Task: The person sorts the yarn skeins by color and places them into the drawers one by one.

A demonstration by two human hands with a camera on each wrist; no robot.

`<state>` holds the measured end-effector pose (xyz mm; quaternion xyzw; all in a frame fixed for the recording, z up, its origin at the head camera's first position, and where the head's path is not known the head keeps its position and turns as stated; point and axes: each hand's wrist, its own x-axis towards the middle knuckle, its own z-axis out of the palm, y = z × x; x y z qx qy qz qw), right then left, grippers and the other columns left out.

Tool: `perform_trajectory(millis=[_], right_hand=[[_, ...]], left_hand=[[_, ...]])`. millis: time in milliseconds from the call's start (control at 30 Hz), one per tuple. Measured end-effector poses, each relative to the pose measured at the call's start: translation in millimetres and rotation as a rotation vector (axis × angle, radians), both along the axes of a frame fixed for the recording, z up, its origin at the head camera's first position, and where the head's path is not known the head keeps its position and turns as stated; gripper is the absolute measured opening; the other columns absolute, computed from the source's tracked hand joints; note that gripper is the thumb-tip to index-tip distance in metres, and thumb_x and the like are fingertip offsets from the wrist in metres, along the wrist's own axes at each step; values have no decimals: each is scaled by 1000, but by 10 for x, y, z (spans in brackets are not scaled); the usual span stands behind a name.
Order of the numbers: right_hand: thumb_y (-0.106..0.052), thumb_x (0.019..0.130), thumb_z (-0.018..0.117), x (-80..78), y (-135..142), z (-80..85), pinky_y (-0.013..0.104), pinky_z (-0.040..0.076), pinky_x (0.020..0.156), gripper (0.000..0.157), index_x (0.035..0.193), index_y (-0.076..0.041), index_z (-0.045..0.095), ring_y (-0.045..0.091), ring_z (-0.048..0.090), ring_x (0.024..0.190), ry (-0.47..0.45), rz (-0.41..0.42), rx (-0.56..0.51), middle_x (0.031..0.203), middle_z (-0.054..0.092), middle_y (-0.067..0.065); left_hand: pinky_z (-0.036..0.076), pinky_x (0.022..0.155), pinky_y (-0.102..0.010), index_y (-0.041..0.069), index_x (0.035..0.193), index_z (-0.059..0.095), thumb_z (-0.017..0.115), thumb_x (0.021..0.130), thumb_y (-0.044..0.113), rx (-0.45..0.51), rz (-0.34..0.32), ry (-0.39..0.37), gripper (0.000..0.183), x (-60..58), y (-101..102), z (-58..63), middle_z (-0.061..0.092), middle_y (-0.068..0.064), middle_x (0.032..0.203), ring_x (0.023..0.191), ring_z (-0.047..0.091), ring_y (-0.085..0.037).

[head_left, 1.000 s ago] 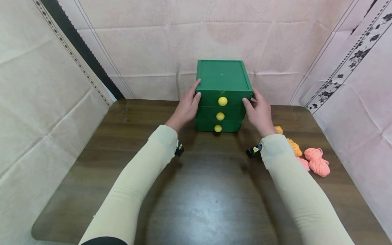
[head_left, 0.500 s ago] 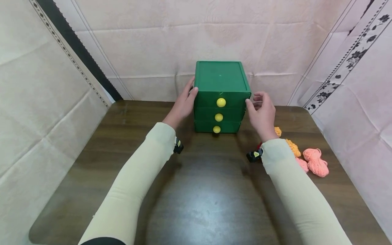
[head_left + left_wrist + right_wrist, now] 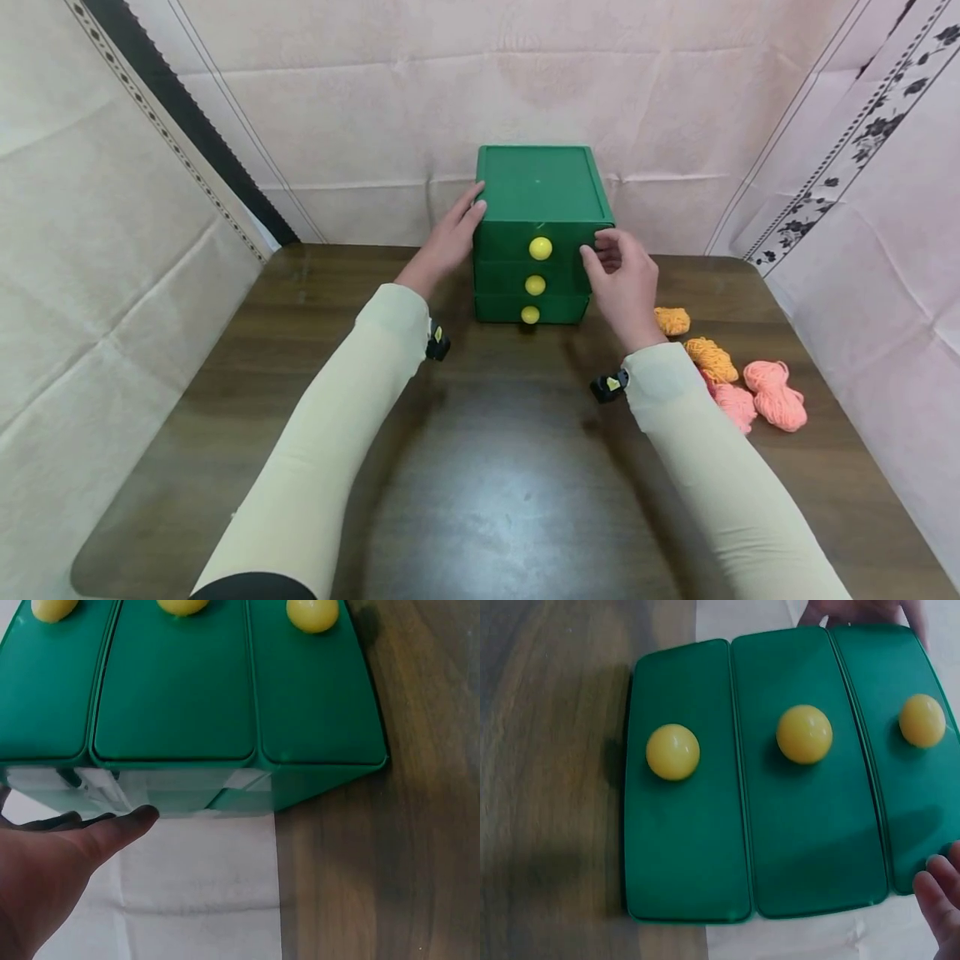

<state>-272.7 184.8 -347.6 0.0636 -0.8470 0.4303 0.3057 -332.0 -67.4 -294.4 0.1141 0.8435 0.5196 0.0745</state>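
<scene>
A green three-drawer box [image 3: 546, 185] with a round yellow knob on each drawer stands at the back of the table. My left hand [image 3: 444, 248] rests against its left side, fingers extended; the left wrist view shows that hand [image 3: 67, 847] by the side wall near the upper drawers. In front of the top drawer's right edge hovers my right hand [image 3: 624, 283], fingers loosely bent and holding nothing. The right wrist view shows part of that hand [image 3: 943, 896] near the top drawer's corner, short of the top yellow knob [image 3: 922, 721]. All drawers look closed.
Orange yarn skeins [image 3: 711, 360] and pink yarn skeins [image 3: 777, 397] lie on the right of the brown wooden table [image 3: 495, 450], some beside the right forearm. Pale cloth [image 3: 360, 117] hangs behind and at both sides.
My right hand has come off the box's right side and moved left, round to the front of the top drawer. My left hand stays at the left side.
</scene>
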Motion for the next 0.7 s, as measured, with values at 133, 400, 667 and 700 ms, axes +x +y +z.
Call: perform_trajectory(millis=[133, 400, 667, 700], right_hand=[[-45, 86, 56, -15, -82, -30, 31, 51, 80, 39, 111, -16, 58, 11, 60, 88, 14, 27, 6, 103, 60, 2], [-44, 85, 59, 6, -258, -72, 30, 51, 80, 38, 110, -15, 61, 11, 60, 88, 18, 69, 6, 104, 60, 3], [-45, 83, 61, -27, -407, -41, 28, 51, 80, 39, 110, -15, 61, 11, 60, 89, 17, 105, -9, 105, 58, 1], [-44, 83, 61, -32, -423, -42, 27, 51, 80, 39, 109, -15, 61, 11, 60, 89, 21, 110, -7, 105, 58, 1]], left_hand=[[22, 111, -42, 46, 141, 15, 29, 97, 47, 25, -32, -20, 46, 38, -3, 87, 12, 16, 151, 141, 12, -12], [25, 110, -41, 43, 142, 17, 27, 99, 40, 63, -80, -60, 44, 41, 23, 76, 11, 16, 151, 140, 13, -12], [40, 85, -35, 42, 140, 25, 28, 99, 38, 115, -60, -76, 41, 20, 34, 95, 25, 8, 146, 84, 46, -15], [39, 81, -34, 41, 140, 26, 28, 99, 38, 116, -56, -74, 40, 24, 35, 95, 27, 7, 144, 75, 42, -15]])
